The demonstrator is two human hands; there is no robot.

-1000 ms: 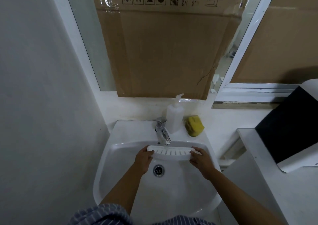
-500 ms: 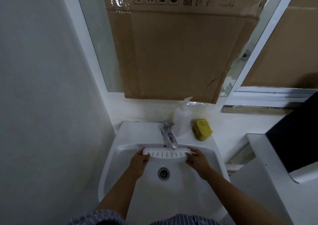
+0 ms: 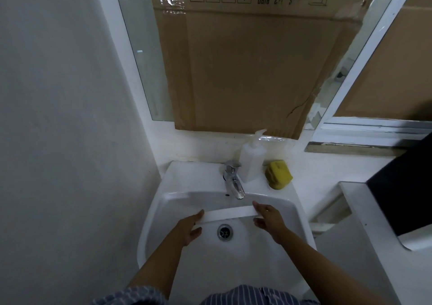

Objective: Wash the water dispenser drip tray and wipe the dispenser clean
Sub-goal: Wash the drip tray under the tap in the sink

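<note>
Now both hands hold the drip tray (image 3: 230,214) over the sink (image 3: 297,207)

Left hand (image 3: 188,228) grips the tray's left end, thumb under it and fingers along its top; right hand (image 3: 268,218) clasps the right end the same way. The tray is a white strip held level across the basin, just in front of the tap (image 3: 233,182) and above the drain (image 3: 225,232). On the sink's back edge, right of the tap, stand a soap bottle (image 3: 252,162) and a yellow sponge (image 3: 278,175), close together. Cardboard (image 3: 245,71) covers the mirror above
</note>
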